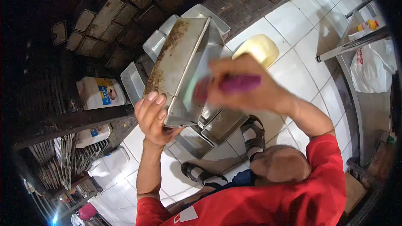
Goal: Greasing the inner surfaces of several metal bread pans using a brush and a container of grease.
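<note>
My left hand (154,116) grips the near end of a long metal loaf pan (179,56), its fingers over the brown-stained outer side. The pan is tilted, its inside facing right. My right hand (241,84) is blurred and closed around a purple-handled brush (240,83), whose head, also blurred, is at the pan's inner side. Below the held pan, more metal pans (224,127) lie on the floor between my feet and the shelf. A pale yellow tub (259,48) is on the tiles beyond my right hand.
Several metal pans (133,78) sit along the dark shelf edge, with stacked stained pans (106,15) behind. White plastic containers (105,92) are at left. A metal-legged table (355,45) with a white plastic bag (370,66) stands at right. My sandalled feet (254,135) are on white tiles.
</note>
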Available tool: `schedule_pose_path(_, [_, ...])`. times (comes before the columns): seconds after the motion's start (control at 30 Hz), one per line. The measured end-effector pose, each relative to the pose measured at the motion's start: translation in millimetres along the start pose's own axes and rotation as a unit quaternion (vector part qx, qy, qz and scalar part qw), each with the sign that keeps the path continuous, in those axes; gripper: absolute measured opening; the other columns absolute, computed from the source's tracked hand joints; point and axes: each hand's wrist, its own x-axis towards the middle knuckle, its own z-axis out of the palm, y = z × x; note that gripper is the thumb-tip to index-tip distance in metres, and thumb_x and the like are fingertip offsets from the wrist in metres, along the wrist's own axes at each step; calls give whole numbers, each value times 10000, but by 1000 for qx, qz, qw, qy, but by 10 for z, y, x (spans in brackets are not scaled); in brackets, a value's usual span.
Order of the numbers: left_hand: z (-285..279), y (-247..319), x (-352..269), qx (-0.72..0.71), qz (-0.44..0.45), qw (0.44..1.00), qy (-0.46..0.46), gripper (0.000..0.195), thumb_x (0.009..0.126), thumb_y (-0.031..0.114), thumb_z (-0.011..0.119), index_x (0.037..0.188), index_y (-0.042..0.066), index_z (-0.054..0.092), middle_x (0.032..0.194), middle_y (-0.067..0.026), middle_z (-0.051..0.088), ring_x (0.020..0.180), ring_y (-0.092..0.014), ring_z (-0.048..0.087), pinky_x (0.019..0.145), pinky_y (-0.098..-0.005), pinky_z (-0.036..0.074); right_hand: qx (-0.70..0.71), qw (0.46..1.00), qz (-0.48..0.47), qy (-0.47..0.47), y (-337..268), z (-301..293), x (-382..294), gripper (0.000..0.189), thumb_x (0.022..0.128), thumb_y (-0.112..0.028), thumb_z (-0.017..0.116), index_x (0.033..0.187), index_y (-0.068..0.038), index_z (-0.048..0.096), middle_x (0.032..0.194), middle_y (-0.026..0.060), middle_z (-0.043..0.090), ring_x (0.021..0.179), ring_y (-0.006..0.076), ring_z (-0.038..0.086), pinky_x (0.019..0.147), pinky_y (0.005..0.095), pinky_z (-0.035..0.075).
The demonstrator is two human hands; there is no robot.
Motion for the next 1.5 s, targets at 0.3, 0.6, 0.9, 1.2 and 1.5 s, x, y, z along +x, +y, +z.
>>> schedule_pose_path(0.3, [52,-6,-17,4,19,1000,-6,569,976,473,709,1364,100,527,1308,-146,688,1268,-369,635,1083,-520,419,-26,996,4,-80,-82,-116,7,270,863,-92,763,728,-26,537,595,37,513,563,95,494,534,278,395])
schedule_pose_path(0.6, [124,2,-14,0,15,1000,-11,605,919,470,776,1331,96,538,1351,-143,668,1278,-373,627,1100,-525,409,-88,994,24,62,131,-198,105,264,841,-104,792,748,-17,560,639,10,552,623,42,508,550,273,416])
schedule_pose_path(0.9, [152,82,-55,-22,-39,999,12,820,825,504,851,1423,83,481,1371,-157,650,1288,-386,617,1100,-550,426,-114,987,39,102,400,-130,146,231,887,-109,764,815,-9,569,641,37,534,632,54,490,563,270,416])
schedule_pose_path(1.2, [164,-60,-201,-54,-70,996,-4,962,721,548,903,1432,50,490,1384,-180,633,1303,-403,600,1111,-581,424,-179,976,56,112,-90,-337,94,295,837,-41,784,748,2,506,638,18,521,614,62,475,555,263,401])
schedule_pose_path(1.5, [171,-158,-169,-49,-56,997,-19,944,723,485,925,1434,35,497,1390,-193,627,1299,-414,597,1085,-583,436,-181,982,51,-2,-109,-191,176,260,848,-67,753,769,8,517,625,45,499,581,59,467,535,284,393])
